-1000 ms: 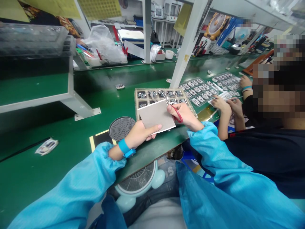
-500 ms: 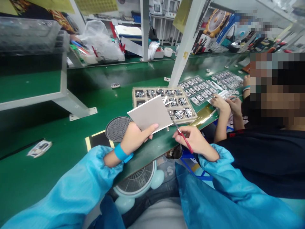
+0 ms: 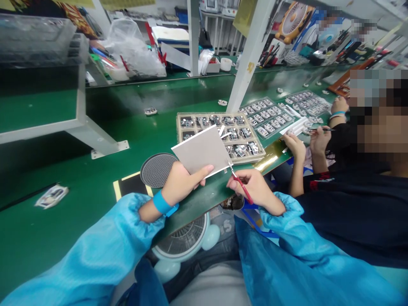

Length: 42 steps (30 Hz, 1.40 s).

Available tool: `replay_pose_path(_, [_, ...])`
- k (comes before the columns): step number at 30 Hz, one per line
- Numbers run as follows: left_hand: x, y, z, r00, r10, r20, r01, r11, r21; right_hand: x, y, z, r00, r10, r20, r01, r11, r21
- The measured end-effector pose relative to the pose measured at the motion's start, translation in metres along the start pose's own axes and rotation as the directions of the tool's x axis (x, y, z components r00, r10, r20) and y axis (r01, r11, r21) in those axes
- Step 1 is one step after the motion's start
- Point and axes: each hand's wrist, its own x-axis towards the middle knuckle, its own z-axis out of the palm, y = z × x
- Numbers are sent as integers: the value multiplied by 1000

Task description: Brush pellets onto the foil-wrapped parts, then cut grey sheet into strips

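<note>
A flat grey card with white edges (image 3: pixel 202 148) is held up by my left hand (image 3: pixel 183 180), thumb on its face and fingers behind it. My right hand (image 3: pixel 250 187) is closed around red-handled tweezers (image 3: pixel 240 183), whose metal tips meet the card's lower right corner. Narrow white strips (image 3: pixel 225 135) stick out past the card's right edge. Behind the card lies a clear compartment tray (image 3: pixel 259 156) of small dark and silver parts, partly hidden by it. A round black mesh disc (image 3: pixel 156 170) rests beside my left hand.
A black pad with yellow edges (image 3: pixel 132 186) and a white part (image 3: pixel 52 195) lie at left. A metal post (image 3: pixel 247 63) stands behind the tray. Further right are trays of white parts (image 3: pixel 267 114) and another person's hands (image 3: pixel 295 144). A fan (image 3: pixel 185 238) sits below the table edge.
My right hand has shifted slightly left with the tweezers, whose tips are now at the card's corner. The other person's hands have moved apart a little. The view has shifted slightly.
</note>
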Motion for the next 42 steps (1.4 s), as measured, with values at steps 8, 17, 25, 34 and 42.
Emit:
replay_pose_path(8, [-1,0,-1,999,36,8,-37,998,57,2,1,0,1000,14,-13,-13,999,32])
replay_pose_path(17, [-1,1,2,998,46,49,-48,998,29,7,-4,0,1000,10,16,-11,998,69])
replay_pose_path(25, [-2,3,4,995,19,102,-15,999,-32,10,-12,-4,1000,-4,8,3,999,52])
replay_pose_path(34, [-3,4,5,991,16,131,-8,998,-62,13,-14,-4,999,-36,15,35,998,56])
replay_pose_path(42, [-3,4,6,989,26,146,-9,993,-119,20,-17,-6,999,-48,15,47,997,53])
